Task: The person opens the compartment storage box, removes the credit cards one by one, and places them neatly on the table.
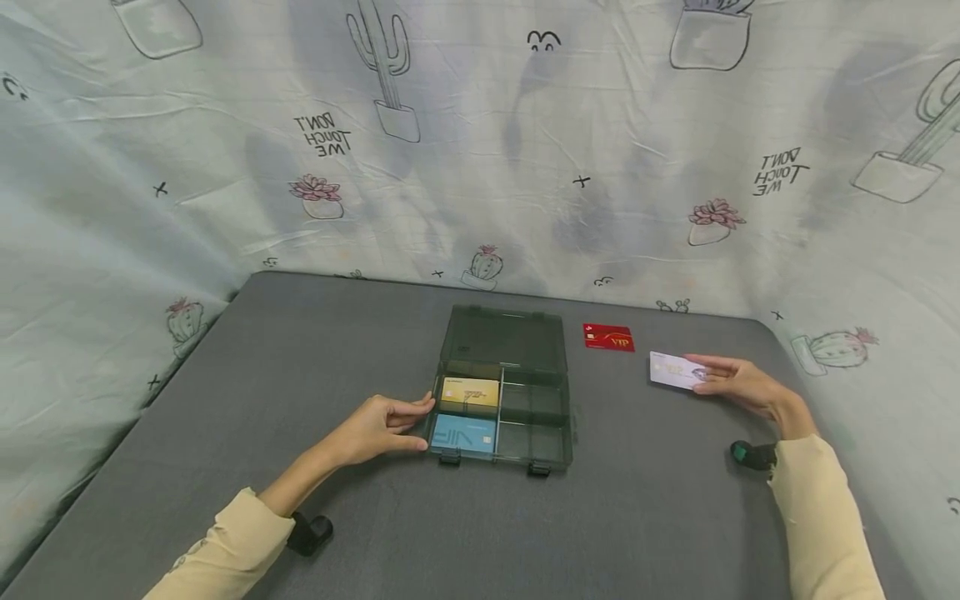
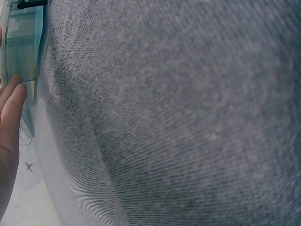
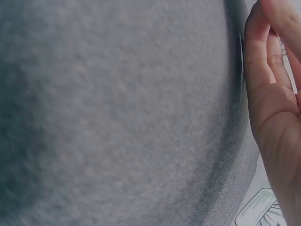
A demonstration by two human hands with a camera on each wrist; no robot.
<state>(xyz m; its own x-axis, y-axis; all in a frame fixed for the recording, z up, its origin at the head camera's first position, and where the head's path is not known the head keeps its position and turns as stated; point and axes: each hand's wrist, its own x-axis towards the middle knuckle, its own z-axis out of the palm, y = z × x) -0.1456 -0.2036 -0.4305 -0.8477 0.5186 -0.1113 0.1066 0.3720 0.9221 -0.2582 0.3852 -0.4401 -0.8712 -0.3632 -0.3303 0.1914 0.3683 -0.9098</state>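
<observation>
A dark green translucent plastic box (image 1: 533, 443) with its lid (image 1: 502, 337) folded back lies on the grey table. A yellow card (image 1: 470, 392) sits in its back left compartment and a blue card (image 1: 464, 433) in the front left one. At the box's left side my left hand (image 1: 382, 429) touches the wall with fairly straight fingers; the left wrist view shows fingertips (image 2: 19, 89) against the box. My right hand (image 1: 738, 385) pinches a pale lilac card (image 1: 671, 370) by its right end, low over the table. In the right wrist view the card is hidden.
A red VIP card (image 1: 608, 337) lies on the table between the box lid and the lilac card. The grey tabletop (image 1: 315, 333) is bordered at the back and sides by a white printed curtain (image 1: 480, 167).
</observation>
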